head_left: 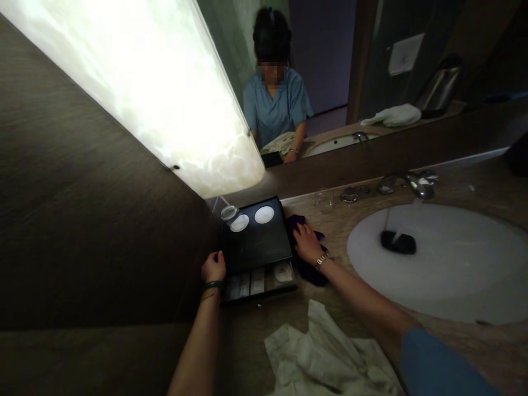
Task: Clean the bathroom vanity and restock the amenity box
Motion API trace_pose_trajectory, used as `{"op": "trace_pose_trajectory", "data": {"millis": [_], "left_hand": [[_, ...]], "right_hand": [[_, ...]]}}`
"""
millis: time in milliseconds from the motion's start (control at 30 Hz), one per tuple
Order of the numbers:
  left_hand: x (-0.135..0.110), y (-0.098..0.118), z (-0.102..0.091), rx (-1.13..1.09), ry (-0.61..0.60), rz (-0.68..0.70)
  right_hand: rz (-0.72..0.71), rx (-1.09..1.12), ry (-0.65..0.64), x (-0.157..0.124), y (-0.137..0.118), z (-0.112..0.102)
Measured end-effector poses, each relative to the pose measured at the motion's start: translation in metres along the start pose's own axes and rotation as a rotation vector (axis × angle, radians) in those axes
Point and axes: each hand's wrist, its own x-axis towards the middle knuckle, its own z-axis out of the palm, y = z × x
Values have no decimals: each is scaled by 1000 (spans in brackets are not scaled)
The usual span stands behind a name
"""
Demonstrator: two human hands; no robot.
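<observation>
A black amenity tray [256,247] stands on the stone counter in the left corner, with two white round coasters [264,214] at its back and small packets in its front compartment. My left hand [213,268] is closed on the tray's left front edge. My right hand [307,242] lies flat, fingers spread, on a dark purple cloth [310,269] just right of the tray.
A white oval sink [437,264] with a chrome tap [416,184] fills the right side. A crumpled white towel [330,357] lies at the counter's front. A clear glass [324,199] stands behind the cloth. The mirror [371,66] reflects a person in a blue top.
</observation>
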Motion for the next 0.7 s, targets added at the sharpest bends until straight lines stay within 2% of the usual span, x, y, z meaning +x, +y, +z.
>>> {"op": "trace_pose_trajectory", "data": {"millis": [33, 100, 200, 267, 300, 367, 467, 533, 600, 700], "left_hand": [[-3, 0, -1, 3, -12, -1], [-10, -1, -4, 4, -28, 4], [-21, -5, -7, -4, -18, 48], [-24, -6, -7, 2, -5, 69], [-25, -6, -7, 10, 3, 68], [-23, -4, -6, 35, 25, 51], [-19, 1, -4, 72, 58, 24], [-18, 3, -2, 86, 68, 13], [-19, 2, -1, 89, 63, 7], [-20, 0, -1, 78, 50, 3]], "right_hand": [[-13, -8, -11, -17, -5, 4], [-85, -5, -57, -72, -10, 14], [-315, 118, -191, -154, -4, 28], [-479, 242, -302, -173, 5, 27], [-531, 277, -343, -167, 10, 23], [-532, 249, -347, -128, 20, 7], [-330, 77, -183, -39, 28, -18], [-226, 16, -102, 1, 25, -24], [-218, -2, -96, 2, 15, -20], [-376, 13, -245, -55, 3, -5]]}}
